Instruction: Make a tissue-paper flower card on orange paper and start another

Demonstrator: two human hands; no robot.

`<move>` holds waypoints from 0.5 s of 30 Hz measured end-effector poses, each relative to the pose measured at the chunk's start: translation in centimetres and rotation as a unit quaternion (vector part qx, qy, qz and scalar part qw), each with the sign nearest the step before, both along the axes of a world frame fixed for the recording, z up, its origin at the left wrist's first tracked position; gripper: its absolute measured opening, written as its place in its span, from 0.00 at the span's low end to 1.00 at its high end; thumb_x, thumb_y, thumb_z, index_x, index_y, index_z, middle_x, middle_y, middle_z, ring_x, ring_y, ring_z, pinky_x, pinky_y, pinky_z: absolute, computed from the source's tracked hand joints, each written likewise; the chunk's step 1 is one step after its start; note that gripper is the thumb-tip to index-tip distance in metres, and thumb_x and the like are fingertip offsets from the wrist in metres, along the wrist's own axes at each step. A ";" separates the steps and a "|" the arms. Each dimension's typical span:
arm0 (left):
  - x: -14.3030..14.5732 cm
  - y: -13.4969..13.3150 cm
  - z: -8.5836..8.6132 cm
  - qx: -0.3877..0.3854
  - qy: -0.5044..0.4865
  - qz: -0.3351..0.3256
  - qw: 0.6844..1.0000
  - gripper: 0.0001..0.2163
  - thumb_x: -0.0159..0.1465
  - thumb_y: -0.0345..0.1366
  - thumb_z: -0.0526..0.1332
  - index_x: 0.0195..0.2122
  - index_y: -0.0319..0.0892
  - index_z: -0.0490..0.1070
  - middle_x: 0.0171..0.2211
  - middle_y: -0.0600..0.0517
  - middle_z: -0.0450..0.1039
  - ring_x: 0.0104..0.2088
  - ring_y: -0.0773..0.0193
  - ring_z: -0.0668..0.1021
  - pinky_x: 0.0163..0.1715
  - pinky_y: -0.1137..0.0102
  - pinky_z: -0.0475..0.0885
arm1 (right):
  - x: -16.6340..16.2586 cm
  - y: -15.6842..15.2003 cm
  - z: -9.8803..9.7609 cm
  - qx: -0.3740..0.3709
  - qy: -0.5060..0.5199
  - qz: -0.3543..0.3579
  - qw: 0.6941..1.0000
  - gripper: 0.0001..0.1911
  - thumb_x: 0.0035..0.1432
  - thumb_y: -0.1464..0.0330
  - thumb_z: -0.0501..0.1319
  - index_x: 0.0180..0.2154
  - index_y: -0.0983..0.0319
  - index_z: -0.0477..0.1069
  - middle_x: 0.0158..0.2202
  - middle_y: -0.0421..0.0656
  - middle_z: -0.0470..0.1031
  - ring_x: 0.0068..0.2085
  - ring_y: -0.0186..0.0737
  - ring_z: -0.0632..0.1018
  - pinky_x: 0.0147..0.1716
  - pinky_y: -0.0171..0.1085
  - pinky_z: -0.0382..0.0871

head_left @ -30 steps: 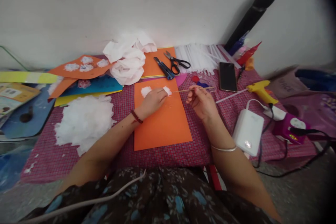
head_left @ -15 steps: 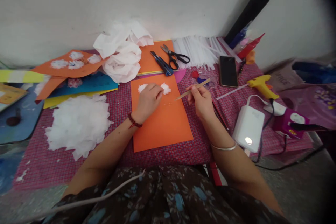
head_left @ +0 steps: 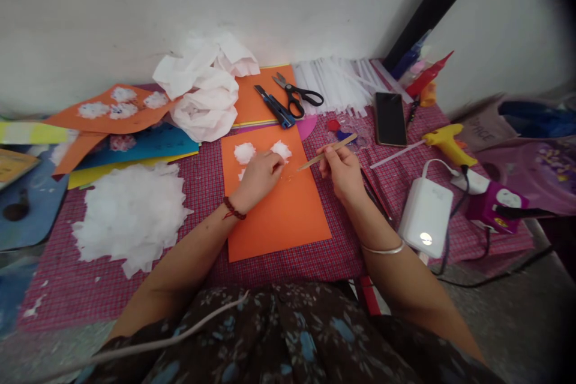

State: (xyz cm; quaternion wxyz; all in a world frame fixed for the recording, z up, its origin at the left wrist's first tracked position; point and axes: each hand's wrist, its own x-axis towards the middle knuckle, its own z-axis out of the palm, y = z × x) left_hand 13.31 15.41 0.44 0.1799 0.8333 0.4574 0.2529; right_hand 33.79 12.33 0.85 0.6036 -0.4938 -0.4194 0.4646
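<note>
An orange sheet (head_left: pixel 283 222) lies in front of me with white paper tufts (head_left: pixel 244 153) on its upper half; one is partly covered by my hand. My left hand (head_left: pixel 260 179) is over the sheet, its fingers bent and pressed together just below the upper right tuft (head_left: pixel 281 150). Whatever is between those fingertips is hidden. Off the sheet's right edge, my right hand (head_left: pixel 342 173) pinches a flat wooden stick (head_left: pixel 311 162), its tip pointing left over the sheet. Small shiny specks (head_left: pixel 288 178) show on the orange surface between my hands.
A heap of white paper squares (head_left: pixel 130 216) lies left. Behind the sheet are a cutter (head_left: pixel 275 107), scissors (head_left: pixel 296 96), crumpled white paper (head_left: pixel 207 96) and white glue sticks (head_left: pixel 333 84). At right are a phone (head_left: pixel 390 119), yellow glue gun (head_left: pixel 450 143) and white power bank (head_left: pixel 426 216).
My left hand has shifted down and slightly right, uncovering the upper left tuft and part of another below it. My right hand still holds the stick, moved slightly left.
</note>
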 end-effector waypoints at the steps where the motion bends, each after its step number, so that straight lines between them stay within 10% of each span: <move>1: 0.0 0.0 0.0 -0.008 0.004 0.000 1.000 0.07 0.61 0.23 0.58 0.30 0.41 0.72 0.31 0.50 0.76 0.33 0.62 0.76 0.35 0.68 0.70 | 0.0 0.0 0.0 -0.001 -0.001 0.001 1.000 0.21 0.57 0.49 0.64 0.31 0.61 0.72 0.16 0.33 0.66 0.15 0.27 0.64 0.15 0.30 0.56; 15: 0.2 0.1 0.4 -0.078 0.014 -0.030 0.996 0.08 0.61 0.24 0.60 0.27 0.41 0.74 0.30 0.51 0.76 0.33 0.63 0.76 0.36 0.67 0.71 | -0.1 0.3 -0.3 -0.012 -0.005 -0.003 1.000 0.21 0.57 0.48 0.63 0.31 0.61 0.71 0.16 0.33 0.66 0.16 0.27 0.64 0.16 0.30 0.57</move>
